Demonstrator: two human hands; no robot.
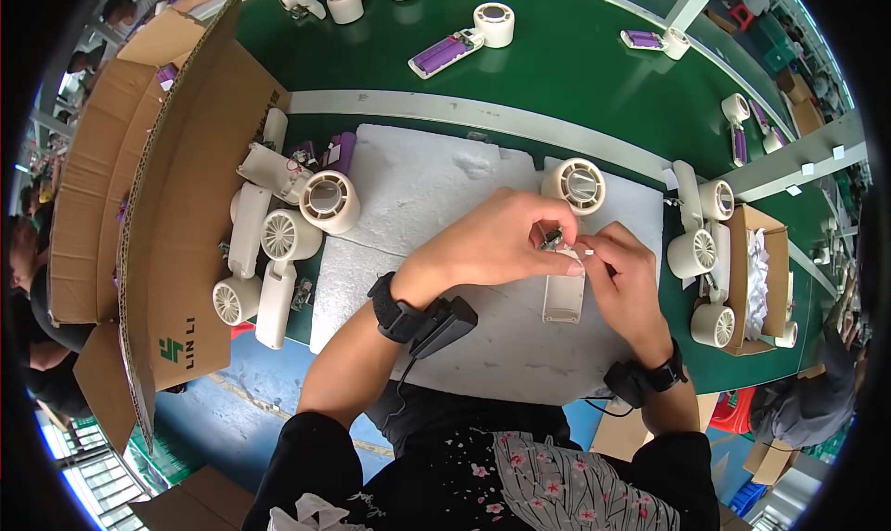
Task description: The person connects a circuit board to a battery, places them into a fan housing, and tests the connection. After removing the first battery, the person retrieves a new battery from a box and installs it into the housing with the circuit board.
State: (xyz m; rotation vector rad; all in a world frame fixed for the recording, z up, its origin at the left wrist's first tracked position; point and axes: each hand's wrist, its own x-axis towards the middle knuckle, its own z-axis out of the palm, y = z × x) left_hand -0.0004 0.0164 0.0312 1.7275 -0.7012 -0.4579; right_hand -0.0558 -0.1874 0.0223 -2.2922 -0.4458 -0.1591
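A cream handheld fan (580, 187) lies on the foam pad before me, its round head pointing away and its opened handle (562, 301) toward me. Over the handle, my left hand (501, 241) pinches a small green circuit board (552, 240) between thumb and forefinger. My right hand (626, 273) is close beside it, thumb and forefinger closed on a tiny white piece (587, 252), which looks like a wire connector. The fingers partly cover the board and the upper handle.
The white foam pad (418, 187) bears the work. Several fan bodies (290, 235) crowd its left side, beside a tall cardboard carton (200, 225). More fans (691, 252) and a small box of white packets (756, 280) stand right. Beyond a pale rail (445, 110), fans with purple batteries (445, 56) lie on the green surface.
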